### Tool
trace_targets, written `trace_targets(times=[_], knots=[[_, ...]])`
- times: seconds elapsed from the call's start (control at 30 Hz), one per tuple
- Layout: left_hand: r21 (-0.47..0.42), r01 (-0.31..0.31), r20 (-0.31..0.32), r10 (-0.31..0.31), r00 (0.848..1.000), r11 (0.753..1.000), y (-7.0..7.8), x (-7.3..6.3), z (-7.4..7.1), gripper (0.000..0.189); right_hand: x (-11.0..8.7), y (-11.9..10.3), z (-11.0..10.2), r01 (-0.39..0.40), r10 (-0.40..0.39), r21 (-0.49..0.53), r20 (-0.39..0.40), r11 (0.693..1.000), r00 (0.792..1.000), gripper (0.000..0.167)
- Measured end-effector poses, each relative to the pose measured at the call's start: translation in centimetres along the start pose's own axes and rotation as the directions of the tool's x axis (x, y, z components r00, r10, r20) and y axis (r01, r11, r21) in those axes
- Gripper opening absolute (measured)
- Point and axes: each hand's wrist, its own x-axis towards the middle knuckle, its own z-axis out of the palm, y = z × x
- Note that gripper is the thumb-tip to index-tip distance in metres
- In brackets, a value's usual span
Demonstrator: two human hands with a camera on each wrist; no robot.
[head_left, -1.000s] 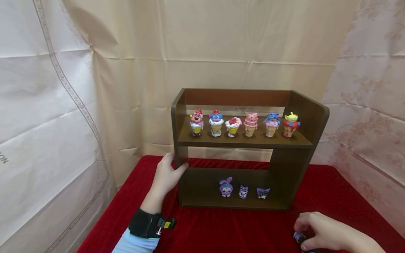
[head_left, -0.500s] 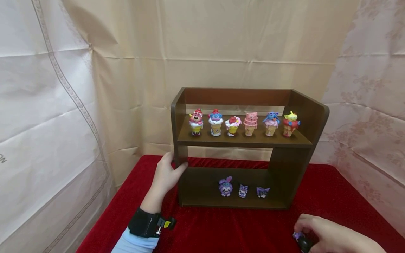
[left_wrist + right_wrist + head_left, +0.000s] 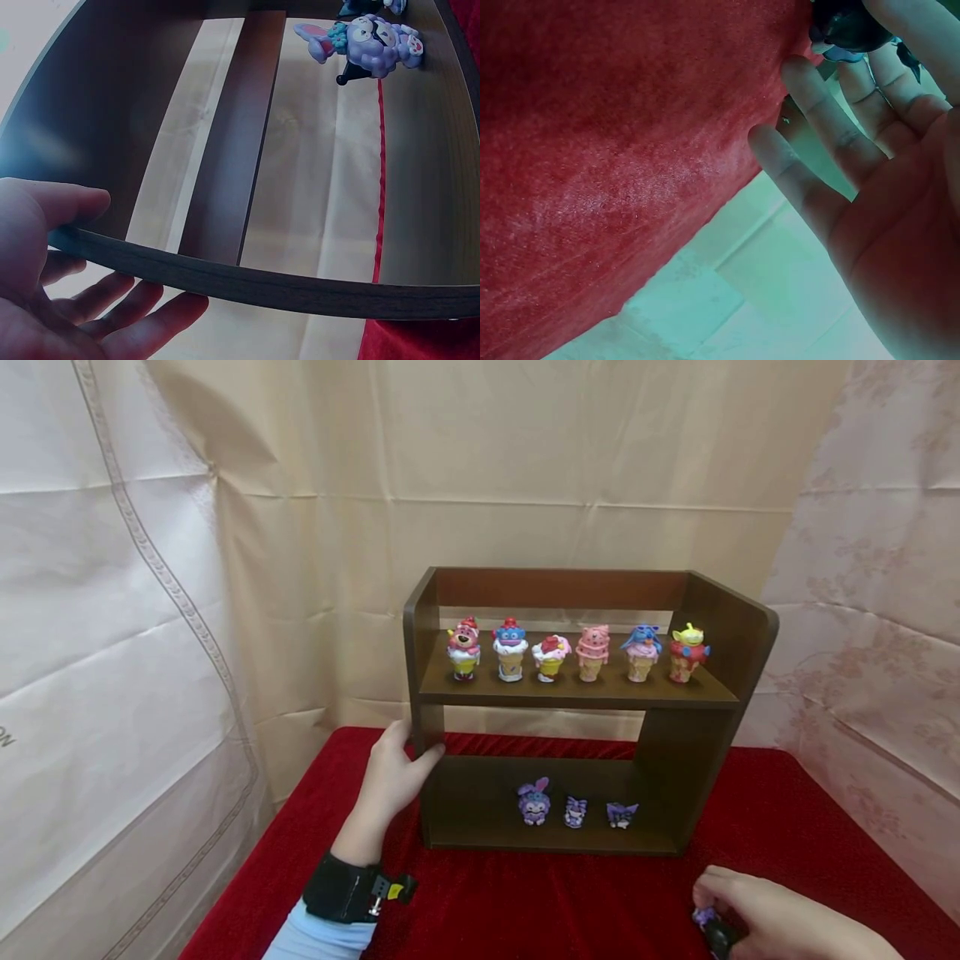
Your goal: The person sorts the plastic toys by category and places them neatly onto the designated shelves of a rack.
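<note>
At the left side of a dark brown two-tier shelf [image 3: 577, 702], my left hand [image 3: 392, 774] grips the side panel. The left wrist view shows the thumb on the inner face and the fingers on the outer side. My right hand [image 3: 780, 912] pinches a small black and purple figurine [image 3: 718, 935] low over the cloth, right of the shelf's front. Only the figurine's dark part [image 3: 847, 26] shows in the right wrist view. On the lower tier stand a purple rabbit-eared figurine [image 3: 534, 803], a smaller purple figurine [image 3: 575, 812] and a dark purple one [image 3: 622, 815].
Several ice-cream-cone figurines line the upper tier, from a pink bear [image 3: 464, 650] at left to a yellow-topped one [image 3: 687, 653] at right. A red velvet cloth [image 3: 525, 902] covers the table. Behind hangs a beige curtain [image 3: 525, 468].
The right hand's fingers have shifted slightly on the figurine, and more of its black part shows. My left hand has stayed on the shelf's side.
</note>
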Motion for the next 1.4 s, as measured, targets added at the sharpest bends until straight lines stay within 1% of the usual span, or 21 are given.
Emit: trace_targets(times=[0.07,0.13,0.17,0.2,0.23,0.33,0.4,0.53,0.77,0.93,1.1,1.23,1.33,1.4], knots=[[0.001,-0.002,-0.001,0.002,1.000,1.000,0.0,0.0,0.0,0.038,-0.2,-0.2,0.2,-0.048,0.048,0.096,0.003,0.994,0.999,0.057],[0.002,-0.003,-0.002,0.003,1.000,1.000,0.1,0.0,0.0,0.038,-0.3,-0.4,0.4,-0.096,0.097,0.189,0.005,0.977,0.995,0.062],[0.003,-0.004,-0.002,0.004,1.000,1.000,0.1,0.0,0.0,0.038,-0.4,-0.5,0.5,-0.120,0.121,0.241,0.007,0.963,0.993,0.064],[0.003,-0.002,-0.003,0.002,1.000,1.000,0.1,0.0,0.0,0.038,-0.4,-0.6,0.6,-0.123,0.125,0.254,0.007,0.959,0.992,0.065],[0.002,-0.002,-0.003,0.002,1.000,1.000,0.1,0.0,0.0,0.038,-0.4,-0.6,0.6,-0.109,0.111,0.225,0.002,0.968,0.994,0.064],[0.006,0.000,-0.002,0.000,1.000,1.000,0.1,0.0,0.0,0.037,-0.2,-0.3,0.5,-0.037,0.038,0.095,-0.006,0.995,0.999,0.059],[0.008,0.000,-0.002,0.000,1.000,1.000,0.1,0.0,0.0,0.036,-0.2,-0.2,0.4,0.015,-0.015,0.015,-0.008,1.000,1.000,0.055],[0.008,-0.001,-0.004,0.001,1.000,1.000,0.1,0.0,0.0,0.037,-0.1,-0.2,0.4,0.030,-0.030,-0.002,-0.007,1.000,1.000,0.053],[-0.001,0.003,-0.003,-0.003,1.000,1.000,0.1,-0.1,-0.1,0.038,-0.2,-0.7,0.3,0.011,-0.011,0.005,-0.001,1.000,1.000,0.053],[-0.013,-0.002,-0.003,0.002,1.000,1.000,0.1,-0.1,-0.1,0.039,-0.2,-1.2,0.1,-0.063,0.063,-0.020,-0.007,0.998,0.998,0.053],[-0.013,0.003,-0.001,-0.003,1.000,1.000,0.1,0.0,-0.1,0.039,-0.1,-1.4,0.1,-0.101,0.101,-0.051,-0.011,0.994,0.995,0.050],[-0.012,0.012,-0.001,-0.012,1.000,1.000,0.1,-0.1,-0.1,0.038,0.0,-1.3,0.3,-0.085,0.084,-0.059,-0.012,0.995,0.996,0.050],[-0.009,0.017,0.000,-0.017,1.000,1.000,0.1,-0.1,-0.1,0.038,0.3,-1.3,0.5,-0.039,0.038,-0.095,-0.019,0.995,0.999,0.048],[-0.004,0.018,0.001,-0.018,1.000,1.000,0.1,-0.1,-0.1,0.039,0.4,-1.3,0.6,-0.027,0.025,-0.112,-0.023,0.993,0.999,0.047]])
